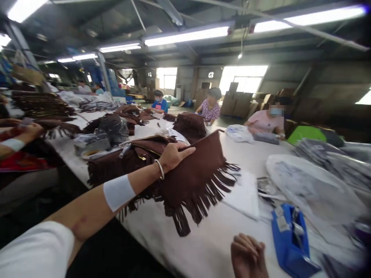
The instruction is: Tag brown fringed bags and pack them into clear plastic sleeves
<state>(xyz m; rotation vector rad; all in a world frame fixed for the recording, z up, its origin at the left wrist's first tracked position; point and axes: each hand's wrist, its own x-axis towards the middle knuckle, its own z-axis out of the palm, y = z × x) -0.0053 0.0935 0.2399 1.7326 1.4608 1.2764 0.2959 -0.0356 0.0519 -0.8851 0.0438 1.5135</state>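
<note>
Fingers of your left hand [172,157] are closed on the brown fringed piece [199,168], gripping its upper edge with the thumb laid along the near face; the fingertips behind it are hidden. You have it tilted over the table [199,235], roughly mid-view, with its fringe fanned out between four and six o'clock. Whether the lowest strands touch the tabletop, you cannot tell.

Your right hand [247,253] is at five o'clock from that piece, well apart from it, its fingers curled inward in a loose fist. You cannot tell whether anything sits inside them.

Just beside your left wrist, at nine o'clock, lies a brown bag with a zip [116,165]. Another brown bundle [189,125] sits at twelve. Towards four o'clock you have a flat white packet [246,197], and farther out that way the blue tape dispenser [290,243], near your right hand.
</note>
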